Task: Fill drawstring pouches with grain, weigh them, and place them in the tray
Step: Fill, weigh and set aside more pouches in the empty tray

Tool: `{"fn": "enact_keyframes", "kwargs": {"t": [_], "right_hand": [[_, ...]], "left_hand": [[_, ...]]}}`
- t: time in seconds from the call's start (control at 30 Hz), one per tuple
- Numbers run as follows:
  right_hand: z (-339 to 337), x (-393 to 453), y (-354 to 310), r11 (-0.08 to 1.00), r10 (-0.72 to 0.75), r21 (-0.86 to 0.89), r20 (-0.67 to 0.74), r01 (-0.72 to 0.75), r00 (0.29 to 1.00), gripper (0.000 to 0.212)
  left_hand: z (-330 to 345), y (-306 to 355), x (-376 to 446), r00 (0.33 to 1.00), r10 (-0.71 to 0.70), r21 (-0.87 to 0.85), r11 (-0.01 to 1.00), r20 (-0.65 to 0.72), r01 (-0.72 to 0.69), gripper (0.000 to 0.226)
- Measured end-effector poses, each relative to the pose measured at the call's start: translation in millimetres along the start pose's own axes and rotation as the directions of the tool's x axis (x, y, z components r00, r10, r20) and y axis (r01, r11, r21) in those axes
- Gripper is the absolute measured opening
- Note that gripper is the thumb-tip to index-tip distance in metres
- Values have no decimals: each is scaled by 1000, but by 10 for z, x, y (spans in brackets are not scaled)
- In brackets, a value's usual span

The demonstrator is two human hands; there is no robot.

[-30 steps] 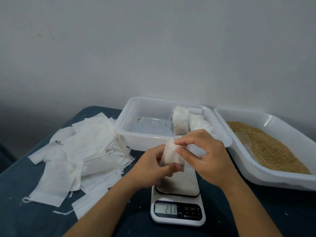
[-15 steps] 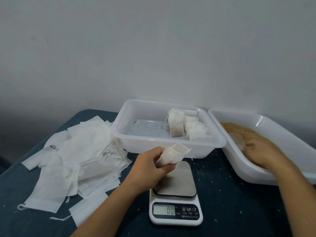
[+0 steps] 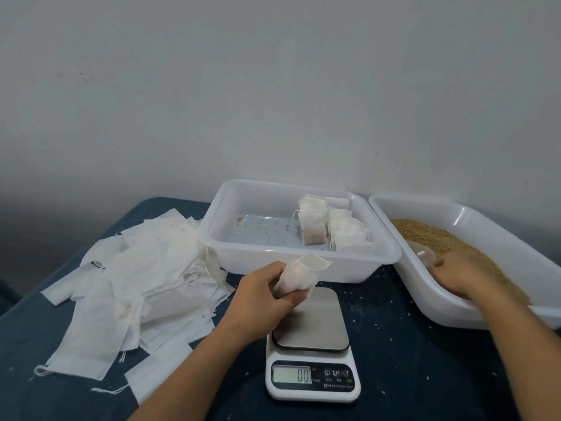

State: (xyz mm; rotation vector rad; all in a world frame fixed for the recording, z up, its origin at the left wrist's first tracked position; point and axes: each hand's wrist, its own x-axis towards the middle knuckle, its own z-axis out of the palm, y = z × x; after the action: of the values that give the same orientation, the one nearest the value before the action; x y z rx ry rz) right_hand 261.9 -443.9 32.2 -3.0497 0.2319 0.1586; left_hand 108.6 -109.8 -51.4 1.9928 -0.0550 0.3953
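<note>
White pouch, mouth open, gripped in left hand above scale; right hand grasps scoop in grain.

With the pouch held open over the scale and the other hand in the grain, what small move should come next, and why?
Probably the right hand should scoop brown grain with the small clear scoop beside its fingers and carry it to the open white fabric pouch. The left hand grips that pouch mouth-up, apparently empty, and the white digital scale reads zero.
</note>
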Motion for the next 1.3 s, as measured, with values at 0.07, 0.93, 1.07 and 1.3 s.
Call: {"fn": "enact_keyframes", "kwargs": {"t": [0.07, 0.93, 1.07, 1.3], "right_hand": [[17, 27, -3, 999, 10, -35, 16, -10, 1000, 39], [-40, 78, 155, 413, 159, 900, 79, -139, 984, 28], [-164, -155, 44, 269, 47, 962, 31, -43, 998, 28], [-449, -609, -215, 510, -394, 827, -20, 236, 919, 46]], "left_hand": [[-1, -1, -3, 1000, 1, 3, 1000, -1, -1, 25], [-21, -41, 14, 995, -27, 5, 1000, -95, 27, 18], [-39, -39, 15, 989, -84, -15, 996, -120, 83, 17], [-53, -51, 26, 969, -134, 89, 984, -209, 155, 14]]}}
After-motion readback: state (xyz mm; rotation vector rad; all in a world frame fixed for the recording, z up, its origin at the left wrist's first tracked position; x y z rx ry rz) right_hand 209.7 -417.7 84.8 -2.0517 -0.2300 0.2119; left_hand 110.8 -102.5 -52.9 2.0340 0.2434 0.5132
